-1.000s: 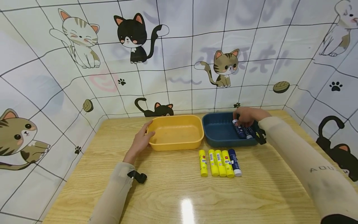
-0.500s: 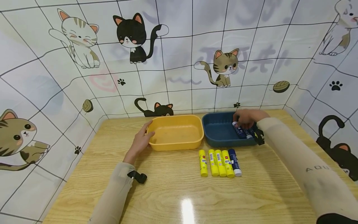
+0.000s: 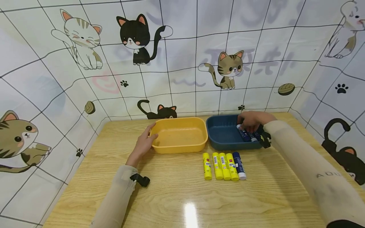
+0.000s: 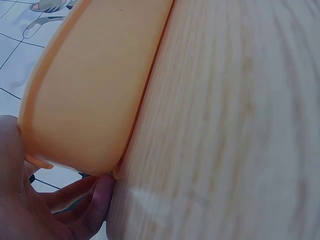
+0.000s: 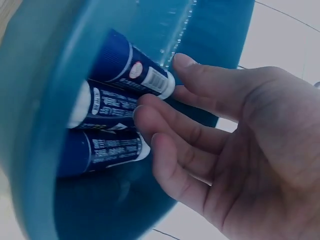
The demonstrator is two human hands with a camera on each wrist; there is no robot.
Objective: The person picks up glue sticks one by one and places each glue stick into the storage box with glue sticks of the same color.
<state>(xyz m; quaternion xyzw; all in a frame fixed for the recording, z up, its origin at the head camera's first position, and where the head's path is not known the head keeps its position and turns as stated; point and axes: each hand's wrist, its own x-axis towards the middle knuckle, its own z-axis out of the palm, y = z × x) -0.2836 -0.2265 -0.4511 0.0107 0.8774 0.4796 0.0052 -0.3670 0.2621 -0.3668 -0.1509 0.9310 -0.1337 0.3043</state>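
Note:
My left hand (image 3: pixel 142 144) grips the left end of a yellow plastic basket (image 3: pixel 179 148), thumb over the rim. The left wrist view shows fingers (image 4: pixel 102 197) against the outside of the basket (image 4: pixel 85 95). My right hand (image 3: pixel 252 120) is inside a blue plastic basket (image 3: pixel 222 131) to the right. Three navy glue sticks lie side by side there. In the right wrist view, loosely bent fingers (image 5: pixel 170 160) are at the ends of these sticks, and the thumb is beside the white end of the top glue stick (image 5: pixel 137 70). Contact there is unclear.
In front of the baskets, several yellow glue sticks (image 3: pixel 225 166) lie in a row on the wooden table (image 3: pixel 159 196), with a navy glue stick (image 3: pixel 239 165) at the right end. A cat-patterned cloth (image 3: pixel 182 79) stands behind the table.
My right hand has lowered slightly inside the blue basket, and the leftmost navy glue stick there has settled a little lower. My left hand has stayed on the yellow basket.

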